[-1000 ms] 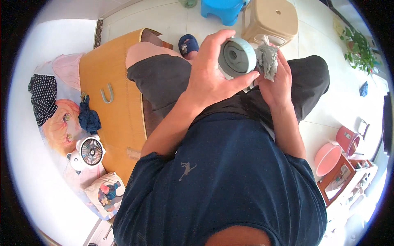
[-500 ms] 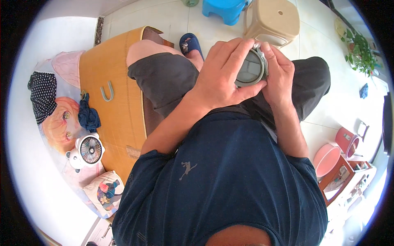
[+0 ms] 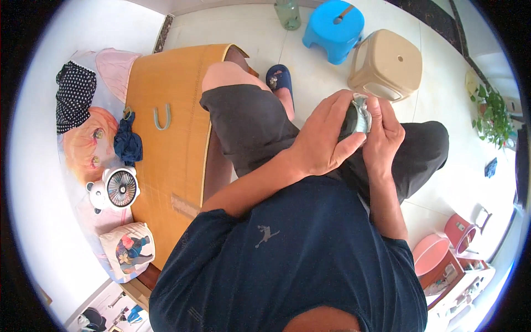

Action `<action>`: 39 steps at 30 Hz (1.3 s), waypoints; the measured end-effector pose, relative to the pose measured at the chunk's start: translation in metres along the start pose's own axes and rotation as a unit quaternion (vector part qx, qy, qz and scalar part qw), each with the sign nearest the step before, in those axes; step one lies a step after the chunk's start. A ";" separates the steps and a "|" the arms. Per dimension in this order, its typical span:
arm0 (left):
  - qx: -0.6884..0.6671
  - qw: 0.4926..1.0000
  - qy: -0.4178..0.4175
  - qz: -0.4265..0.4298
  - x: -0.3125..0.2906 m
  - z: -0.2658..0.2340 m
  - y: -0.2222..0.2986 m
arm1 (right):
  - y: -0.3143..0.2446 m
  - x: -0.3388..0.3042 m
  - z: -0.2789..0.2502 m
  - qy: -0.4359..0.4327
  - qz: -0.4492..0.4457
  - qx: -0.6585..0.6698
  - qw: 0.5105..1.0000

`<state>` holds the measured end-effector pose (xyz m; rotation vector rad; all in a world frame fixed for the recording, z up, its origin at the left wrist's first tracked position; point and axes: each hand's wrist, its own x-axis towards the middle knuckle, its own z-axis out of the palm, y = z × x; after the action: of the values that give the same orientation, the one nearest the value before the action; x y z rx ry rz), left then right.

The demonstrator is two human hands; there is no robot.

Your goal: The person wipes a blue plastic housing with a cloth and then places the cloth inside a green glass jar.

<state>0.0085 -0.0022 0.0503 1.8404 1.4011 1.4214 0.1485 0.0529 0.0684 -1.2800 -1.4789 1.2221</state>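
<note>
Both hands hold a small round grey-green container [image 3: 360, 119] over my lap. Crumpled silvery material clings along its pale rim. My left hand [image 3: 323, 135] wraps its left side, the thumb pressed near the rim. On the other side my right hand [image 3: 385, 133] grips the container and the silvery material, fingers curled. Its round face is turned mostly edge-on, and the fingers hide much of its body. I cannot make out its exact kind.
Left of me a tan mat-covered seat [image 3: 166, 160] bears a grey U-shaped piece [image 3: 162, 117], dark blue cloth [image 3: 128, 141] and a white fan [image 3: 120, 187]. Ahead stand a blue stool [image 3: 326, 25] and a beige stool [image 3: 390, 61]. Pink basins [image 3: 431, 254] sit at right.
The container has tilted from showing its round face to nearly edge-on. Both hands have turned with it and stay closed on it. The whole view has shifted, showing more floor ahead.
</note>
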 end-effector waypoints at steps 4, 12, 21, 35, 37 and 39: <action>-0.200 0.958 0.025 -0.205 -0.002 -0.002 0.005 | 0.000 -0.007 0.003 -0.007 -0.180 -0.065 0.982; -0.454 0.787 0.108 -0.404 0.007 0.008 -0.010 | -0.005 0.009 0.009 -0.003 -0.172 -0.057 0.983; -0.523 0.635 0.060 -0.565 0.019 -0.018 0.000 | -0.006 0.016 -0.016 -0.115 -0.218 -0.070 0.967; -0.499 0.686 -0.061 -0.527 0.005 -0.013 -0.014 | -0.022 0.026 -0.035 -0.297 -0.397 -0.091 0.864; -0.525 0.664 -0.056 -0.530 0.005 -0.016 -0.015 | -0.020 0.020 -0.038 -0.253 -0.338 -0.110 0.900; -0.585 0.612 -0.040 -0.531 0.009 -0.020 -0.014 | -0.008 0.012 -0.035 -0.200 -0.313 -0.125 0.920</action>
<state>-0.0161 0.0066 0.0505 0.0737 0.7547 1.0025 0.1789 0.0704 0.0827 -0.6161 -2.1815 0.8989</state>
